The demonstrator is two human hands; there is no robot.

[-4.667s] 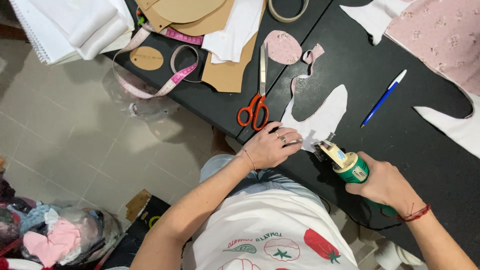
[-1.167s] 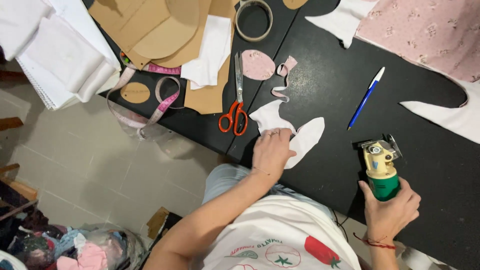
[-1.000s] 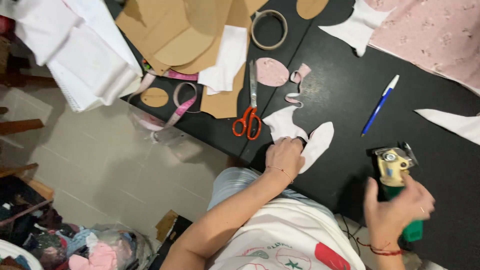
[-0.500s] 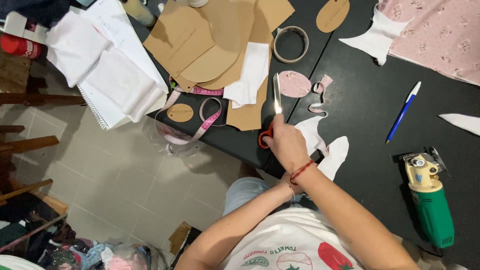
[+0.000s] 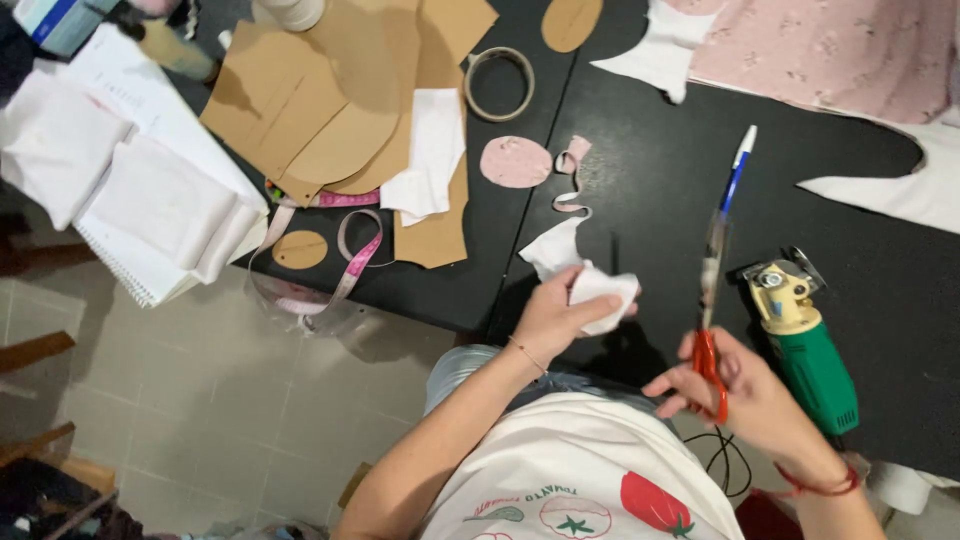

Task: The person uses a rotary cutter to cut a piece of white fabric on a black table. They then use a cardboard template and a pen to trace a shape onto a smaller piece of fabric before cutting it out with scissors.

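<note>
Scissors (image 5: 708,330) in right hand (image 5: 752,400), white fabric piece (image 5: 600,292) in left hand (image 5: 552,318)

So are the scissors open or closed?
Closed, it looks like. The scissors, held in the right hand, show one thin blurred blade line pointing up, with no gap visible between the blades.

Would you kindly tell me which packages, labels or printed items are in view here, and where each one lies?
Box: top left corner, blurred; teal, white and blue.
Measuring tape: looped over the black table's near edge, pink, with printed marks.
Spiral notebook: left, beneath folded white cloth; white pages.
No screens or signs.
</note>
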